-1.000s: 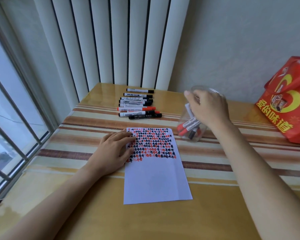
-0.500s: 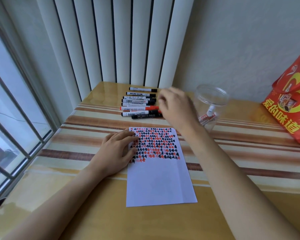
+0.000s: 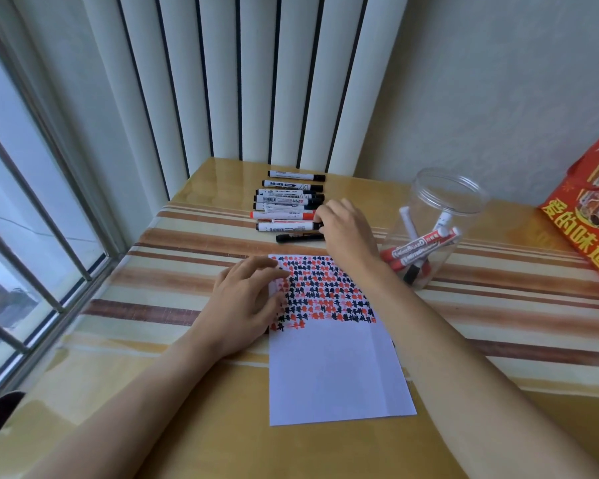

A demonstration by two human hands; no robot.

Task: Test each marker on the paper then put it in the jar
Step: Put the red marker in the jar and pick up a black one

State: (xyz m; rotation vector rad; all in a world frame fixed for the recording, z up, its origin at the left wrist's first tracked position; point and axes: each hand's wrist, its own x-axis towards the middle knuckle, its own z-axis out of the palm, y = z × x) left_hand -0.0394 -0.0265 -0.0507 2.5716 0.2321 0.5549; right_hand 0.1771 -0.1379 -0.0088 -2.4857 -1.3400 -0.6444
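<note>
A white sheet of paper (image 3: 336,368) lies on the table, its upper part filled with red and black test marks. My left hand (image 3: 246,305) rests flat on its left edge. Behind the paper lies a row of several markers (image 3: 284,197). My right hand (image 3: 346,233) is at the right end of that row, its fingertips pinching the cap end of a white marker (image 3: 284,226). An all-black marker (image 3: 298,237) lies just in front of it. To the right stands a clear plastic jar (image 3: 443,198), open, holding several markers (image 3: 419,250).
The striped table (image 3: 173,281) sits in a corner. A red printed bag (image 3: 588,229) stands at the right, beyond the jar. A barred window (image 3: 32,236) runs along the left, vertical blinds (image 3: 256,81) hang behind, and a dark round object (image 3: 0,411) sits at the lower left edge.
My right hand left the jar's mouth and moved left to the row of markers, where it now pinches a white marker's end. My left hand stayed on the paper.
</note>
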